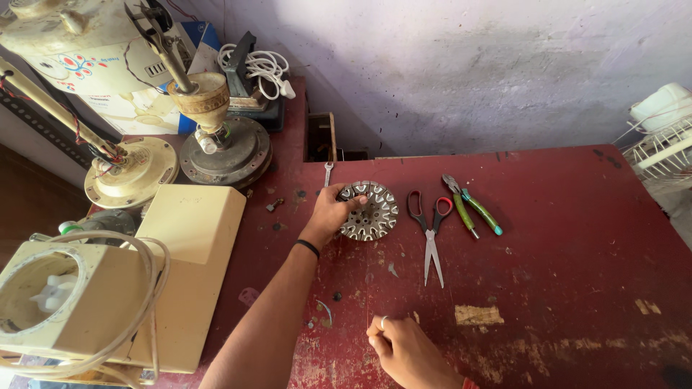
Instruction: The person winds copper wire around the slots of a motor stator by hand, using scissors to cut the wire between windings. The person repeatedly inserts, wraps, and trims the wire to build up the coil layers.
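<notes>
My left hand [333,212] reaches forward across the dark red table [562,266] and grips the left edge of a round metal stator core [373,211] with a ring of slots, lying flat. A black band is on that wrist. My right hand [407,351] rests near the table's front edge, fingers curled with a ring on one; whether it pinches anything I cannot tell. Red-handled scissors [430,230] lie just right of the core, and green-handled pliers [470,204] lie beyond them.
A small wrench [328,173] lies behind the core. Cream appliance housings [144,281] and old ceiling fan motors [223,144] crowd the left side. A coiled white cable [263,68] sits at the back. A white fan guard [659,148] stands at the right edge.
</notes>
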